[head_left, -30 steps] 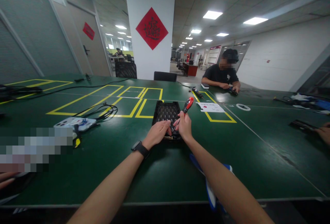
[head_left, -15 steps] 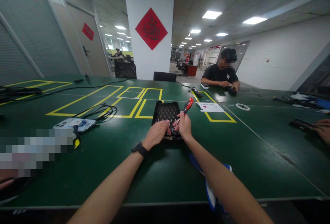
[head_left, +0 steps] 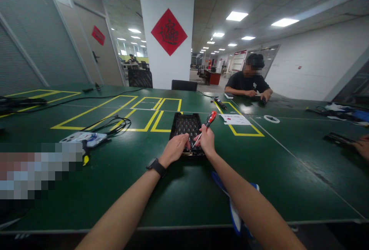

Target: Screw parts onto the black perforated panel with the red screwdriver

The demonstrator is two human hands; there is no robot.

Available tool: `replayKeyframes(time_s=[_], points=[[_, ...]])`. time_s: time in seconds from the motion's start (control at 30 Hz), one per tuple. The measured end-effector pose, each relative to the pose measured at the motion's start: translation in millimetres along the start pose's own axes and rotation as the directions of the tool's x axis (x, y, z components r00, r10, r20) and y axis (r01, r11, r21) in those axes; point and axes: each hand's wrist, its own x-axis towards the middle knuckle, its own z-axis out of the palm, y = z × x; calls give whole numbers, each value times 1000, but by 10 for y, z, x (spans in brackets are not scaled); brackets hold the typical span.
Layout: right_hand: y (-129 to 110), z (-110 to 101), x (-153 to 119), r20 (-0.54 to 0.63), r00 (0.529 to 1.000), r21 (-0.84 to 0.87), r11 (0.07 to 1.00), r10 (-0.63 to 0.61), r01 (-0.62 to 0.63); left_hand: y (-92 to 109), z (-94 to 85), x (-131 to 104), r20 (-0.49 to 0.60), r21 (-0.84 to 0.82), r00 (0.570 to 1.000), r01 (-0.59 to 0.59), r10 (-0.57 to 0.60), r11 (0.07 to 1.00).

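A black rectangular case (head_left: 187, 123) with a patterned inner surface lies on the green table in front of me. My right hand (head_left: 206, 139) is closed around a screwdriver (head_left: 211, 118) with a red and black handle. Its thin shaft slants down to the left, and the tip is over the near part of the case. My left hand (head_left: 177, 148) rests at the near left side of the case, its fingers bent together close to the screwdriver tip. What those fingers hold, if anything, is too small to make out.
A phone (head_left: 99, 138) and coiled black cables (head_left: 121, 124) lie to the left. A blue and white item (head_left: 235, 213) is under my right forearm. Paper (head_left: 235, 119) and a white ring (head_left: 271, 119) lie right. Across the table sits a person (head_left: 248, 81).
The screwdriver handle has shifted very slightly, while my hands and the case stay nearly in place. Across the table, the person's hands have moved a little.
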Motion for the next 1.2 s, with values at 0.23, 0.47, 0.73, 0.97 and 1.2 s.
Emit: replayKeyframes(time_s=[0.23, 0.47, 0.73, 0.97, 1.2], points=[[17, 9, 5, 19, 1000, -38, 999, 6, -5, 14, 4, -5, 27, 27, 1000, -8, 7, 1000], [11, 2, 3, 25, 1000, -60, 998, -3, 4, 67, -21, -13, 59, 92, 998, -11, 6, 996], [-23, -12, -12, -9, 1000, -22, 1000, -23, 22, 56, -8, -14, 63, 113, 998, -3, -4, 994], [-76, -1, -62, -79, 993, 7, 996, -86, 87, 14, 4, 4, 14, 79, 1000, -16, 15, 997], [-199, 40, -201, -105, 955, -142, 954, -278, 263, 12, 39, 20, 26, 123, 997, -81, 79, 989]])
